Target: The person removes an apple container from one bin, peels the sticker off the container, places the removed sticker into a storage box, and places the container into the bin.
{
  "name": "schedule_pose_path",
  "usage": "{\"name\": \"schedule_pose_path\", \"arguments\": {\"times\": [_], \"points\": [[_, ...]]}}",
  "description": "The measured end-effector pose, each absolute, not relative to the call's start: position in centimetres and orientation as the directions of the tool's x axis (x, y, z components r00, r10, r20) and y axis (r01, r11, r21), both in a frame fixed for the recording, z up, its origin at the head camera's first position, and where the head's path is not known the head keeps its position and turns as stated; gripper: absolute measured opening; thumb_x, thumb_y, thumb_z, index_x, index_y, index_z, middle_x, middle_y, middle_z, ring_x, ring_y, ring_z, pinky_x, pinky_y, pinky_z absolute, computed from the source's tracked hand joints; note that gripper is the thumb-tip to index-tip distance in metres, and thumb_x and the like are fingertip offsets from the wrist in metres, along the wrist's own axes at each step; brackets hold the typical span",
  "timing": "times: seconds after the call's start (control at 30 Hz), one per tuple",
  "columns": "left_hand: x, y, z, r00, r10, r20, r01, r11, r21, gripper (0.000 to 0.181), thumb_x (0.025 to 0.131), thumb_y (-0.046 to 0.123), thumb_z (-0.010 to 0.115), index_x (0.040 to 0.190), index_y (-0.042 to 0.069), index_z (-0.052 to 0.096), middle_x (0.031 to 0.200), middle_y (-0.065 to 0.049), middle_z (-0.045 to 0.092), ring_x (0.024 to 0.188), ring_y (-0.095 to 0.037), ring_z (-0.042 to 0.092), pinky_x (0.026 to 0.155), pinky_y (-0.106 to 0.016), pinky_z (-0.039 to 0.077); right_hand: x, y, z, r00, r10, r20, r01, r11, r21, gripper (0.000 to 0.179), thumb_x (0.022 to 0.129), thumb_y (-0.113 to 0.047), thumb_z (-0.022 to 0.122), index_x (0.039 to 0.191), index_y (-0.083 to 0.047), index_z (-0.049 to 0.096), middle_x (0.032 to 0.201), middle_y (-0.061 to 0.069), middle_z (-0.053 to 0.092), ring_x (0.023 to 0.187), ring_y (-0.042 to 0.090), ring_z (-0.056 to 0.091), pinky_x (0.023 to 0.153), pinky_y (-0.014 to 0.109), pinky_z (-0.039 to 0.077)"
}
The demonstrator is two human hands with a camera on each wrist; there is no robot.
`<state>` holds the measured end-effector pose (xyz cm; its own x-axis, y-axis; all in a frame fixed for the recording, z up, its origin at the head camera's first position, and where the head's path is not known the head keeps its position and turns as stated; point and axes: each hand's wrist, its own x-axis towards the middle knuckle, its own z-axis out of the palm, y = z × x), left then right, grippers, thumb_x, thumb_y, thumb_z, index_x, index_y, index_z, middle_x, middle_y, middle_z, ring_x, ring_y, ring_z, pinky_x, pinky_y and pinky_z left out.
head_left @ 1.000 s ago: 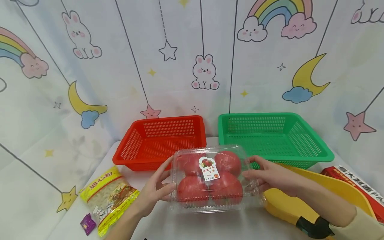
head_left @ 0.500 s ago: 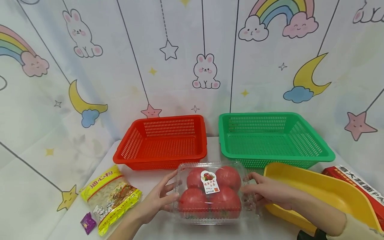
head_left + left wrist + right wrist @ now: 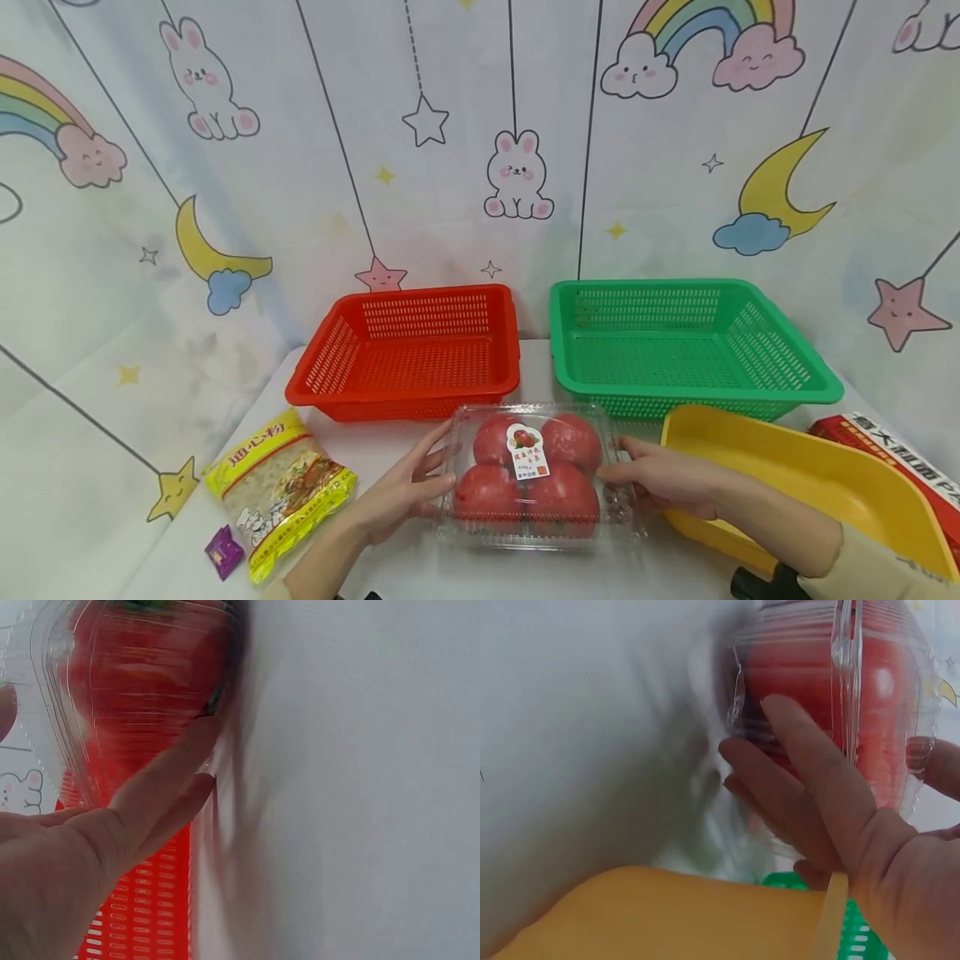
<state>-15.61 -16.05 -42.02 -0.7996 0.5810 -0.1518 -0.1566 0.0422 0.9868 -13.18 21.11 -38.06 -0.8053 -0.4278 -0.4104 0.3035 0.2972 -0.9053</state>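
A clear plastic clamshell box [image 3: 528, 542] of several round red fruits [image 3: 489, 496] is close over the white table, with a white sticker [image 3: 527, 451] on its lid. My left hand [image 3: 396, 498] holds its left side, the thumb on the upper edge. From the left wrist view, my fingers [image 3: 169, 776] reach along the lower wall to its bottom edge. My right hand [image 3: 670, 478] grips the opposite end. Close up in the right wrist view, those fingers [image 3: 810, 742] lie against the side wall and the thumb [image 3: 922, 754] is at the lid rim.
Behind the box stand a red basket [image 3: 408, 408] and a green basket [image 3: 697, 393]. On the left lie a yellow-edged pasta bag [image 3: 281, 492] and a small purple packet [image 3: 224, 552]. A yellow tray [image 3: 810, 492] and a red box [image 3: 900, 458] lie at right.
Both hands have brought the fruit box down and nearer to me, away from the baskets. Over the last half second it has barely moved, and the hands keep their hold.
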Motion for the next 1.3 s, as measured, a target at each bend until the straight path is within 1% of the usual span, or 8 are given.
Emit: {"name": "schedule_pose_path", "arguments": {"times": [0.3, 0.4, 0.53, 0.63, 0.77, 1.0, 1.17, 1.3], "points": [[-16.6, -16.3, -41.7, -0.807, 0.576, -0.131, -0.056, 0.146, 0.988, 0.085, 0.097, 0.029, 0.065, 0.163, 0.019, 0.011, 0.163, -0.027, 0.012, 0.142, -0.054, 0.023, 0.099, -0.061, 0.046, -13.7, 21.4, -37.3, -0.832, -0.359, -0.423, 0.277, 0.391, -0.878, 0.078, 0.101, -0.025, 0.059, 0.149, 0.017, 0.015, 0.117, 0.019, 0.058, 0.089, 0.028, 0.059, 0.074, 0.045, 0.057], [-16.7, -16.2, -41.9, -0.844, 0.533, -0.065, 0.066, 0.223, 0.973, 0.082, 0.095, 0.030, 0.068, 0.161, 0.019, 0.019, 0.163, -0.019, 0.019, 0.141, -0.049, 0.029, 0.102, -0.062, 0.044, -13.8, 21.7, -36.6, -0.861, -0.327, -0.390, 0.227, 0.439, -0.869, 0.081, 0.100, -0.027, 0.061, 0.150, 0.017, 0.015, 0.124, 0.023, 0.058, 0.096, 0.030, 0.061, 0.079, 0.048, 0.057], [-16.7, -15.9, -42.1, -0.874, 0.463, 0.147, 0.314, 0.307, 0.898, 0.077, 0.093, 0.023, 0.074, 0.156, 0.015, 0.031, 0.157, -0.012, 0.034, 0.139, -0.041, 0.038, 0.105, -0.059, 0.042, -13.8, 22.1, -34.7, -0.891, -0.317, -0.325, 0.143, 0.484, -0.864, 0.084, 0.099, -0.027, 0.064, 0.153, 0.013, 0.013, 0.132, 0.031, 0.054, 0.108, 0.038, 0.062, 0.084, 0.050, 0.058], [-16.8, -15.6, -41.9, -0.839, 0.433, 0.329, 0.491, 0.342, 0.801, 0.073, 0.090, 0.017, 0.077, 0.153, 0.011, 0.039, 0.151, -0.009, 0.043, 0.136, -0.035, 0.043, 0.104, -0.056, 0.044, -14.0, 22.3, -33.1, -0.910, -0.328, -0.255, 0.057, 0.509, -0.859, 0.080, 0.100, -0.028, 0.064, 0.154, 0.008, 0.017, 0.135, 0.031, 0.052, 0.111, 0.041, 0.063, 0.087, 0.050, 0.057], [-16.9, -15.2, -41.7, -0.767, 0.439, 0.467, 0.632, 0.398, 0.665, 0.065, 0.088, 0.020, 0.079, 0.146, 0.011, 0.050, 0.145, -0.001, 0.050, 0.133, -0.025, 0.048, 0.103, -0.054, 0.045, -14.3, 22.1, -31.8, -0.939, -0.324, -0.119, -0.095, 0.576, -0.812, 0.067, 0.099, -0.031, 0.065, 0.148, 0.003, 0.035, 0.129, 0.019, 0.058, 0.108, 0.034, 0.064, 0.088, 0.046, 0.056], [-17.3, -14.5, -41.8, -0.681, 0.489, 0.546, 0.727, 0.361, 0.584, 0.057, 0.089, 0.022, 0.077, 0.141, 0.016, 0.057, 0.146, 0.001, 0.049, 0.134, -0.021, 0.047, 0.105, -0.053, 0.045, -15.5, 20.5, -31.8, -0.933, -0.360, 0.025, -0.237, 0.560, -0.794, 0.051, 0.097, -0.027, 0.068, 0.138, 0.000, 0.053, 0.125, 0.014, 0.062, 0.111, 0.031, 0.062, 0.089, 0.042, 0.055], [-17.9, -14.6, -42.1, -0.624, 0.523, 0.580, 0.773, 0.301, 0.559, 0.051, 0.087, 0.016, 0.076, 0.136, 0.016, 0.063, 0.146, -0.004, 0.052, 0.139, -0.027, 0.041, 0.106, -0.055, 0.043, -16.9, 18.1, -32.4, -0.902, -0.430, 0.027, -0.270, 0.515, -0.814, 0.044, 0.094, -0.025, 0.071, 0.132, -0.006, 0.061, 0.122, 0.009, 0.064, 0.109, 0.028, 0.063, 0.084, 0.040, 0.058], [-18.2, -14.7, -42.5, -0.605, 0.562, 0.564, 0.780, 0.273, 0.563, 0.045, 0.087, 0.017, 0.073, 0.132, 0.016, 0.066, 0.146, -0.001, 0.053, 0.141, -0.029, 0.038, 0.105, -0.058, 0.042, -17.6, 16.1, -32.7, -0.884, -0.467, 0.009, -0.282, 0.518, -0.808, 0.039, 0.092, -0.021, 0.073, 0.128, -0.007, 0.064, 0.117, 0.006, 0.066, 0.104, 0.026, 0.064, 0.080, 0.039, 0.059]]}}
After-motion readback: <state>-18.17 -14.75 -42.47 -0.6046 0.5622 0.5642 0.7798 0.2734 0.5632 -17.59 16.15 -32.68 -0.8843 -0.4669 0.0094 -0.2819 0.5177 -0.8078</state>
